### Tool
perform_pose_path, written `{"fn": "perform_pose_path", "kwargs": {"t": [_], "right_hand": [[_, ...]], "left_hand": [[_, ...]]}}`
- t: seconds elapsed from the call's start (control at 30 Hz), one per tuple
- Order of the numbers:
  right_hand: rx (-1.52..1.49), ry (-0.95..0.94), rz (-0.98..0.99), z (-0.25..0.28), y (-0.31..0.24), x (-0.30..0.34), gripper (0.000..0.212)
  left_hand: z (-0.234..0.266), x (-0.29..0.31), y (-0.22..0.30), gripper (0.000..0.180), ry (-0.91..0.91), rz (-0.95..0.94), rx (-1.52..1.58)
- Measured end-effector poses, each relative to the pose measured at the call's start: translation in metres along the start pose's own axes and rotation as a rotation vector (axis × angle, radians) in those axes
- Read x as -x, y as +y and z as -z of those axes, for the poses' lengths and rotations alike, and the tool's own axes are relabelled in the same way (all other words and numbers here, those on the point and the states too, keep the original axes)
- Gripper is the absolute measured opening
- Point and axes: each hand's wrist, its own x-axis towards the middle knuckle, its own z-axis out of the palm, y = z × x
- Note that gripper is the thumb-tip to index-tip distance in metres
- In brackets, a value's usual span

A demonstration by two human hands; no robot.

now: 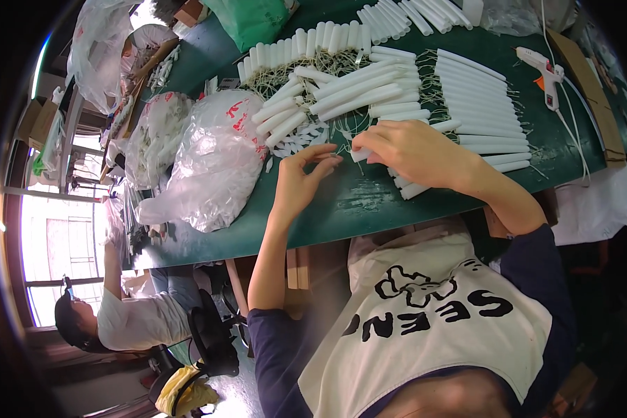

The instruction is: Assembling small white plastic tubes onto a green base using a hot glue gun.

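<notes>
My right hand point(412, 152) is closed round a white plastic tube point(360, 155) at the table's near side; only the tube's end shows past my fingertips. Just left of that end, my left hand point(305, 174) curves toward it, thumb and forefinger a little apart. A thin pale wire runs close to its fingertips, and I cannot make out whether they touch it. Beyond my hands lies a loose pile of white tubes point(359, 90) with wire ends. To the right are tubes in a neat row point(484, 101), wires sticking out at both ends. Small white pieces point(299, 141) lie beside the pile.
The green table point(369, 198) carries a large clear plastic bag point(216, 164) at left and a green bag point(251, 21) at the back. A white glue gun point(547, 76) with its cord lies at right, beside a cardboard strip point(592, 101). Another person point(143, 317) sits at left.
</notes>
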Motion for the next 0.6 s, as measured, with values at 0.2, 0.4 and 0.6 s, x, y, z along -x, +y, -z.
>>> {"fn": "perform_pose_path", "kwargs": {"t": [0.2,0.4,0.6], "right_hand": [[-0.055,-0.007,-0.087,0.007,-0.002,0.000,0.018],[-0.001,-0.052,-0.144,0.009,0.005,0.002,0.021],[0.028,-0.019,-0.153,0.008,0.009,0.002,0.021]], "left_hand": [[0.002,-0.001,0.010,0.014,-0.043,-0.002,-0.100],[0.002,0.000,0.008,0.013,0.054,-0.126,0.003],[0.005,0.002,0.009,0.013,-0.007,-0.026,0.124]]}}
